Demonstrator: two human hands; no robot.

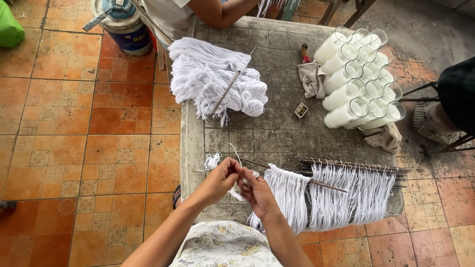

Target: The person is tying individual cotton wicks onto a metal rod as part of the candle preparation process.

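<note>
My left hand (219, 181) and my right hand (257, 192) meet at the near edge of a grey stone-topped table (277, 133). Both pinch a thin white string (236, 159) where it loops over a thin dark stick (326, 186). A row of white strings (286, 195) hangs from that stick, just right of my right hand. Further right, a stack of similar sticks (354, 166) carries more hanging white strings (354, 197).
A big heap of loose white string (208, 79) with a stick lying on it sits at the far left of the table. Glass jars of white wax (361, 81) lie stacked far right, next to a grey rag (312, 79) and small box (301, 110). Another person's arm (222, 12) rests opposite.
</note>
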